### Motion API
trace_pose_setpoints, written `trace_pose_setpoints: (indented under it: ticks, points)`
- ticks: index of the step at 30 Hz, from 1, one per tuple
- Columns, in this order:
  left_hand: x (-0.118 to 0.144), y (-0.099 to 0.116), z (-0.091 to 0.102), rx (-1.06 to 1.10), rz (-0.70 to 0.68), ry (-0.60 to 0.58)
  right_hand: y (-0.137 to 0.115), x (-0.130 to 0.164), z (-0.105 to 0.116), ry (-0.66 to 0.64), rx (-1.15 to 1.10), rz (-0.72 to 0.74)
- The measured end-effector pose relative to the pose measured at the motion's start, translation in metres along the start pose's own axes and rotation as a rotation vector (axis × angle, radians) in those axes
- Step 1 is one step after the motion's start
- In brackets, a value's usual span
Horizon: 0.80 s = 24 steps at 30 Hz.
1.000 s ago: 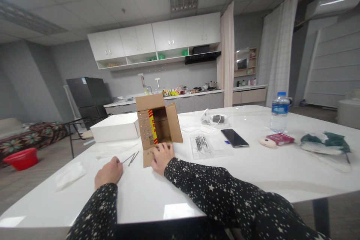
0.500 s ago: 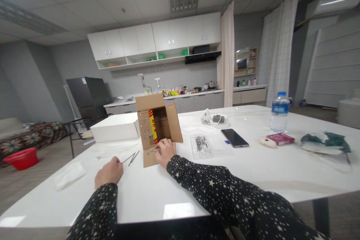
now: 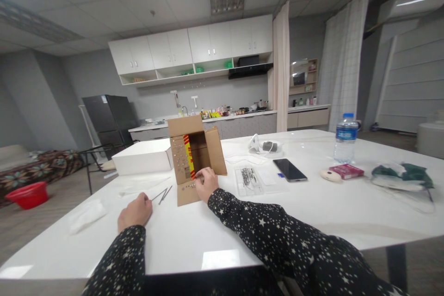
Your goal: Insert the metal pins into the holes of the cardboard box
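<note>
An opened cardboard box [image 3: 178,171] stands on the table, its inside facing me, with small round metallic pieces dotted over its left panel and lower flap [image 3: 187,198]. At the right side of that flap, my right hand [image 3: 207,184] has its thumb and fingers pinched together; anything between the fingertips is too small to name. My left hand [image 3: 136,212] rests curled on the table to the left, its inner side hidden. Close to its fingertips lie thin metal rods [image 3: 165,195], one reaching toward the hand. A clear plastic case [image 3: 248,181] of slim metal pieces sits right of the box.
Behind the left hand are a white box [image 3: 142,157] and a crumpled tissue [image 3: 86,216]. Toward the right lie a phone [image 3: 290,169], a small red box [image 3: 347,171], a water bottle [image 3: 346,138] and a green cloth item [image 3: 402,175]. A white corded device [image 3: 265,146] sits farther back.
My right hand has risen slightly and shifted a little right from the lower flap, uncovering more of it. My left hand has stayed in place.
</note>
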<state>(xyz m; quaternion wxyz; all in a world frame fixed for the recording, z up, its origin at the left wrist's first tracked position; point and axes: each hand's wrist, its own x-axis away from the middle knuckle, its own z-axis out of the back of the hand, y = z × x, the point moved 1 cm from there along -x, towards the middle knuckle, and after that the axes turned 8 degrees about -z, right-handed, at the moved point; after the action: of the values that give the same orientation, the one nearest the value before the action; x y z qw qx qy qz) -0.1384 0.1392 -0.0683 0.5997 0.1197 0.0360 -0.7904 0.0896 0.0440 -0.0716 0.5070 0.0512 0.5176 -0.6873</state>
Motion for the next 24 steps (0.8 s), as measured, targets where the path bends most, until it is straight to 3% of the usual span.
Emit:
trace_pose_setpoints:
  ticks: [12, 24]
  points:
    - [0.0011, 0.0006, 0.0007, 0.008, 0.003, 0.005, 0.0044, -0.0067, -0.0044, 0.123, -0.264, -0.164]
    - [0.0004, 0.0016, 0.0007, -0.007, 0.002, 0.002, 0.0098, -0.0021, -0.003, 0.035, -0.132, -0.025]
